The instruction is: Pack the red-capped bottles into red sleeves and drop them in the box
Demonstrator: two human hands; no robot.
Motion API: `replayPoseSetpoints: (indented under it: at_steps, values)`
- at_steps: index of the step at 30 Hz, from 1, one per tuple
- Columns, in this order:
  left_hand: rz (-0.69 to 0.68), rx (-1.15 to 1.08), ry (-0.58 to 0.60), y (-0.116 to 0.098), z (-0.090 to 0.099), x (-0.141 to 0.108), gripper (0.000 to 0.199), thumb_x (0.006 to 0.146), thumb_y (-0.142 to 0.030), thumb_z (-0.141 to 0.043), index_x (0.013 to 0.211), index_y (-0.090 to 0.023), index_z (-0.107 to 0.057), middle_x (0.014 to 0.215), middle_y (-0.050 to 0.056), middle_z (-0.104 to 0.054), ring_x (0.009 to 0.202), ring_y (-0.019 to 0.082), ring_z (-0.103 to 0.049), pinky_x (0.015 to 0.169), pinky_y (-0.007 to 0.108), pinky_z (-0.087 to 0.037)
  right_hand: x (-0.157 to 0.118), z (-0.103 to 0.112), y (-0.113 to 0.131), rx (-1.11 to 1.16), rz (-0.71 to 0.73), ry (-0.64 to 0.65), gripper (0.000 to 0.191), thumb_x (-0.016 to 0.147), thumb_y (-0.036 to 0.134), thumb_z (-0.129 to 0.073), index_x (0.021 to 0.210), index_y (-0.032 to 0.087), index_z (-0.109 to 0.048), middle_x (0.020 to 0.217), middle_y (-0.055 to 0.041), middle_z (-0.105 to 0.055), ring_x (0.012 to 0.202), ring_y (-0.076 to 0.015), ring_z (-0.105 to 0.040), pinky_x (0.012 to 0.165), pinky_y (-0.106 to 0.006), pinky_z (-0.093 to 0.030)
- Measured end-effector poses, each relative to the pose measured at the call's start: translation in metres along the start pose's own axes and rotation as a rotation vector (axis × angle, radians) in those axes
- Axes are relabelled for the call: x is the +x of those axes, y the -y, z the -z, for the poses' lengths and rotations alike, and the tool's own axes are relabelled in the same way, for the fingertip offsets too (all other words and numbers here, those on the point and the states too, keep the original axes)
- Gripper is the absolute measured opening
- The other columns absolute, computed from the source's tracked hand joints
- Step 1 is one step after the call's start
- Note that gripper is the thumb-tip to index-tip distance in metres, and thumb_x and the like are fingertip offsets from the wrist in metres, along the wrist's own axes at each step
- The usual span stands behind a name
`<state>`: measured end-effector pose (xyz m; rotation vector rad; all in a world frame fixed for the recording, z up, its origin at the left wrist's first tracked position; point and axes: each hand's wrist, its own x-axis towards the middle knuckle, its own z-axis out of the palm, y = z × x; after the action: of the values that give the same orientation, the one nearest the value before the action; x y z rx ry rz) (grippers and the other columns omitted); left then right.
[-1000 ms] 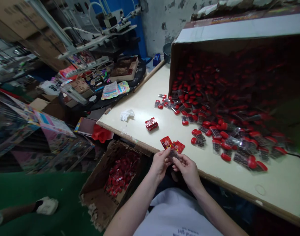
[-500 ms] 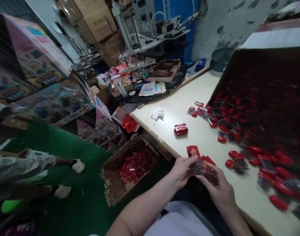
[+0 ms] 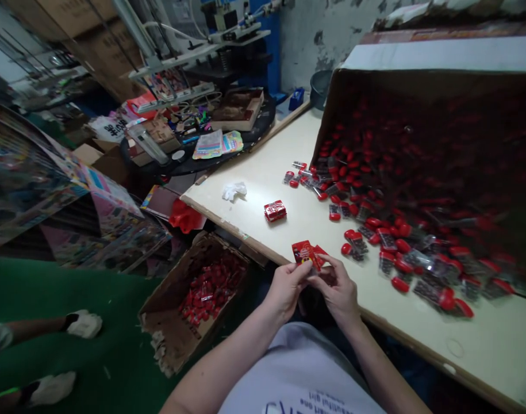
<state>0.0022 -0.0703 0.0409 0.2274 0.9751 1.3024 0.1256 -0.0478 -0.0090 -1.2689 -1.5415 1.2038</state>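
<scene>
At the table's front edge, my left hand (image 3: 288, 286) pinches a red printed packet (image 3: 304, 253) between thumb and fingers. My right hand (image 3: 338, 287) is closed beside it, with its fingers on the same packet's right side, where more red wrapping shows. The hands nearly touch, and the lower part of the packet is hidden by them. Beyond them on the white table (image 3: 263, 167) lies a small stack of red packets (image 3: 275, 211). To the right, many small clear bags with red pieces (image 3: 387, 238) spill from a large tipped carton (image 3: 439, 54).
A torn cardboard box (image 3: 163, 336) with red packets (image 3: 206, 290) stands on the floor at the left. Crumpled white tissue (image 3: 234, 191) lies on the table. A round black table (image 3: 176, 167) and a machine are behind. Another person's legs (image 3: 38, 329) show at lower left.
The view has swung right, so the scene sits further left. My hands have drawn closer together around the red packet, and the dark clear bag between them is now mostly hidden.
</scene>
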Motion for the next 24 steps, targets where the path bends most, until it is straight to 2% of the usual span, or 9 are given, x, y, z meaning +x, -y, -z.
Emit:
replayPoseSetpoints:
  at_steps: [5, 9, 11, 13, 15, 18, 21, 23, 24]
  values:
    - [0.028, 0.013, 0.002, 0.000, -0.003, -0.001, 0.033, 0.064, -0.036, -0.074, 0.082, -0.008, -0.071, 0.085, 0.012, -0.069, 0.078, 0.016, -0.061, 0.079, 0.028, -0.044, 0.001, 0.004, 0.003, 0.006, -0.036, -0.013, 0.049, 0.073, 0.043, -0.067, 0.116, 0.025, -0.051, 0.079, -0.0018, -0.067, 0.070, -0.0206, -0.065, 0.069, -0.032, -0.053]
    - [0.030, 0.014, 0.008, 0.001, -0.005, 0.000, 0.033, 0.064, -0.037, -0.074, 0.081, -0.008, -0.071, 0.085, 0.012, -0.069, 0.078, 0.016, -0.061, 0.079, 0.028, -0.044, 0.002, 0.002, 0.005, 0.051, -0.055, -0.013, 0.048, 0.073, 0.042, -0.067, 0.115, 0.026, -0.051, 0.081, -0.0020, -0.068, 0.074, -0.0223, -0.066, 0.073, -0.034, -0.052]
    - [0.040, 0.008, 0.017, 0.001, -0.002, 0.001, 0.033, 0.065, -0.036, -0.074, 0.083, -0.009, -0.071, 0.087, 0.012, -0.069, 0.079, 0.017, -0.062, 0.080, 0.028, -0.044, 0.002, 0.001, 0.007, 0.056, -0.047, 0.019, 0.048, 0.073, 0.040, -0.067, 0.117, 0.027, -0.050, 0.081, -0.0016, -0.068, 0.074, -0.0221, -0.066, 0.072, -0.034, -0.052]
    - [0.064, 0.016, -0.010, 0.000, 0.012, 0.004, 0.035, 0.066, -0.038, -0.073, 0.086, -0.009, -0.070, 0.089, 0.013, -0.070, 0.082, 0.018, -0.063, 0.081, 0.030, -0.044, 0.001, 0.001, 0.009, 0.044, -0.039, 0.076, 0.048, 0.074, 0.038, -0.066, 0.118, 0.028, -0.049, 0.081, -0.0009, -0.068, 0.073, -0.0214, -0.066, 0.071, -0.032, -0.052]
    - [0.072, 0.045, -0.109, -0.005, 0.039, 0.006, 0.036, 0.066, -0.039, -0.072, 0.087, -0.010, -0.069, 0.090, 0.013, -0.070, 0.084, 0.020, -0.064, 0.081, 0.031, -0.045, 0.000, 0.005, 0.006, -0.018, -0.042, 0.107, 0.043, 0.077, 0.038, -0.063, 0.117, 0.027, -0.051, 0.080, -0.0004, -0.068, 0.073, -0.0206, -0.065, 0.070, -0.031, -0.051]
    - [0.001, 0.112, -0.369, -0.022, 0.103, 0.008, 0.032, 0.064, -0.037, -0.073, 0.084, -0.013, -0.068, 0.088, 0.011, -0.070, 0.085, 0.019, -0.065, 0.077, 0.029, -0.046, 0.004, 0.023, -0.014, -0.193, -0.082, 0.026, 0.031, 0.082, 0.041, -0.055, 0.108, 0.024, -0.057, 0.079, -0.0015, -0.067, 0.071, -0.0198, -0.065, 0.070, -0.030, -0.050]
    - [-0.051, 0.241, -0.749, -0.047, 0.166, -0.001, 0.023, 0.062, -0.033, -0.073, 0.072, -0.013, -0.066, 0.070, 0.006, -0.069, 0.073, 0.019, -0.065, 0.066, 0.028, -0.046, 0.015, 0.051, -0.046, -0.384, -0.115, -0.143, 0.032, 0.083, 0.043, -0.051, 0.105, 0.021, -0.059, 0.079, -0.0037, -0.066, 0.069, -0.0198, -0.064, 0.069, -0.032, -0.050]
    - [-0.069, 0.433, -0.971, -0.062, 0.193, -0.014, 0.022, 0.061, -0.034, -0.072, 0.064, -0.014, -0.063, 0.058, 0.004, -0.064, 0.070, 0.023, -0.063, 0.061, 0.029, -0.045, 0.026, 0.067, -0.066, -0.562, -0.075, -0.232, 0.033, 0.083, 0.042, -0.049, 0.104, 0.019, -0.060, 0.083, -0.0063, -0.066, 0.070, -0.0206, -0.062, 0.071, -0.034, -0.049]
    - [-0.088, 0.532, -1.027, -0.068, 0.201, -0.021, 0.023, 0.061, -0.035, -0.072, 0.062, -0.014, -0.062, 0.055, 0.004, -0.062, 0.071, 0.025, -0.063, 0.061, 0.030, -0.044, 0.032, 0.073, -0.074, -0.658, -0.030, -0.251, 0.034, 0.083, 0.041, -0.048, 0.104, 0.018, -0.060, 0.088, -0.0086, -0.066, 0.073, -0.0217, -0.062, 0.073, -0.035, -0.048]
